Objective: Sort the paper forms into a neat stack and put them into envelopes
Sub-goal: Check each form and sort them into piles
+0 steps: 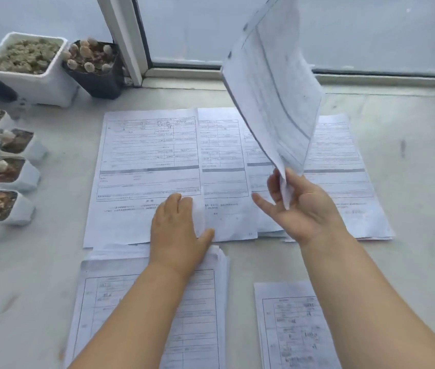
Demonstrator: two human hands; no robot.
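Note:
White printed paper forms lie in several piles on a pale sill. My right hand (300, 206) pinches the lower corner of a raised form (272, 89), which stands up in the air above the right pile (344, 161). My left hand (179, 230) rests flat, fingers straight, on the lower edge of the left form (141, 161), its thumb spread to the right. A middle pile (224, 166) overlaps between them. Two nearer stacks lie close to me: one under my left forearm (99, 302), one at the lower right (285, 328). No envelope is in view.
Small potted succulents line the left edge: a large white pot (32, 67), a black pot (93, 67) and several little white pots (11, 171). A window frame (128, 35) and glass close off the back. Bare sill (419, 169) lies to the right.

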